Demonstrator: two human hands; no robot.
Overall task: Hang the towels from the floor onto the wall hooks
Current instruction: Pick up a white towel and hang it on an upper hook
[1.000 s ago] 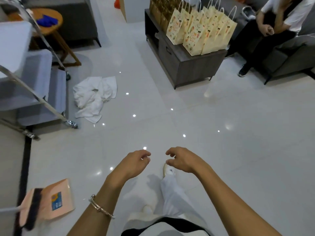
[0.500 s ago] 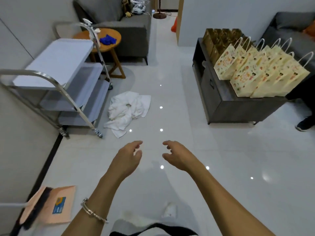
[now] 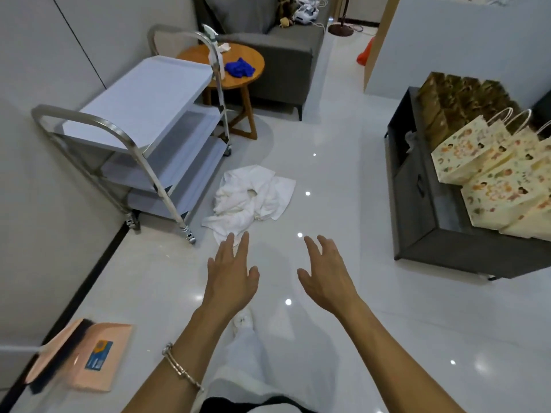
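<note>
A crumpled heap of white towels (image 3: 250,198) lies on the glossy white floor beside the trolley's front wheel. My left hand (image 3: 231,271) is stretched out palm down with straight, spread fingers, its fingertips just short of the heap's near edge. My right hand (image 3: 326,274) reaches forward the same way, a little to the right of the heap, fingers spread and holding nothing. No wall hooks are in view.
A steel three-shelf trolley (image 3: 143,120) stands at the left wall. Behind it are a round wooden table (image 3: 235,73) and a grey sofa (image 3: 277,58). A dark low cabinet (image 3: 432,222) with paper gift bags (image 3: 489,180) stands right. A pink dustpan with brush (image 3: 80,353) lies lower left.
The view has turned left and closed in on the towels. Both hands went from loosely curled to fingers straight and spread, reaching forward toward the heap.
</note>
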